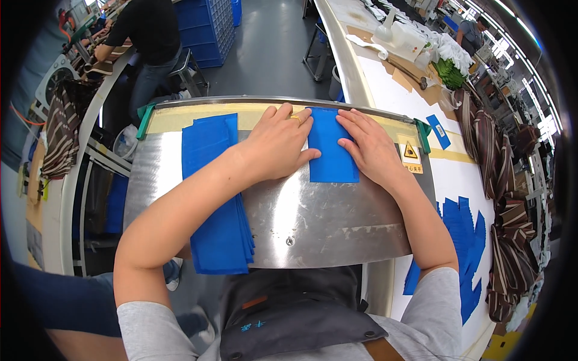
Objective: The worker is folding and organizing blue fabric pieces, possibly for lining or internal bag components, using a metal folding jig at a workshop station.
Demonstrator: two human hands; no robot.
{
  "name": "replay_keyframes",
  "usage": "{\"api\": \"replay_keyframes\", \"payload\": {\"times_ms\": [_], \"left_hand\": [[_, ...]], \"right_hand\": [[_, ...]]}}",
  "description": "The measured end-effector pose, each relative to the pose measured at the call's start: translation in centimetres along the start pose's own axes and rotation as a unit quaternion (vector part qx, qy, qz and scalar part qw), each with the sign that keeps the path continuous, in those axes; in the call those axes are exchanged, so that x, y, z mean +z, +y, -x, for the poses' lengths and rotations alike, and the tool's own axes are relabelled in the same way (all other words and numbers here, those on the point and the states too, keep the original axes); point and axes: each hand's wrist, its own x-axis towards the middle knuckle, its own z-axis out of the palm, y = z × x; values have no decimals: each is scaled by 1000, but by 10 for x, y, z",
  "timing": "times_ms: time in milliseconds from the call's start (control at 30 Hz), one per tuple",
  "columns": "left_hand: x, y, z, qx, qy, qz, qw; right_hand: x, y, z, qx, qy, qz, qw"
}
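Steel worktop: blue piece flat at far edge, right of centre. Left hand and right hand, unclenched, lie along its sides, probably steadying it; fingertip pressure unclear. Blue stack overhangs near edge, likely for easy reach.

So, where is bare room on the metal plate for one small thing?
The widest bare patch of the metal plate lies between the blue strips and right forearm, below the short blue piece. A smaller one borders the strips' left side. Far edge is crowded: left hand and right hand flank that piece.
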Motion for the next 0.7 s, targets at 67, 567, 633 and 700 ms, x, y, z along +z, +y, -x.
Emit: {"api": "replay_keyframes", "payload": {"times_ms": [67, 567, 633, 700], "left_hand": [[-4, -3, -9, 6, -21, -5, 1000], [21, -16, 0, 15, 92, 29, 995], [21, -14, 0, 11, 94, 20, 995], [17, -14, -1, 8, 79, 17, 997]], "right_hand": [[-1, 2, -1, 26, -6, 5, 1000], [0, -3, -1, 38, -18, -13, 999], [1, -5, 1, 43, -12, -6, 999], [2, -6, -1, 46, -5, -2, 999]]}}
